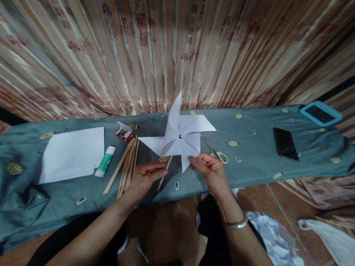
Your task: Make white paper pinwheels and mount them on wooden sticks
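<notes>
A white paper pinwheel (179, 138) with a shiny pin at its centre is held up above the cloth-covered table. Its thin wooden stick (165, 171) slants down behind the blades. My left hand (147, 175) pinches that stick below the blades. With thumb and fingers closed, my right hand (208, 169) grips the lower right blade at its edge. Just behind the right hand lie scissors (221, 156) with yellow-green handles. Left of the pinwheel is a bundle of wooden sticks (125, 169), next to a small open red and white box (124, 133) of pins.
A green and white glue stick (105, 161) lies beside a stack of white paper (72, 153) on the left. A black phone (285, 143) and a blue-framed digital clock (321, 113) are at the right. On the floor, a clear bag (280, 247) holds paper scraps. A curtain (162, 41) hangs behind the table.
</notes>
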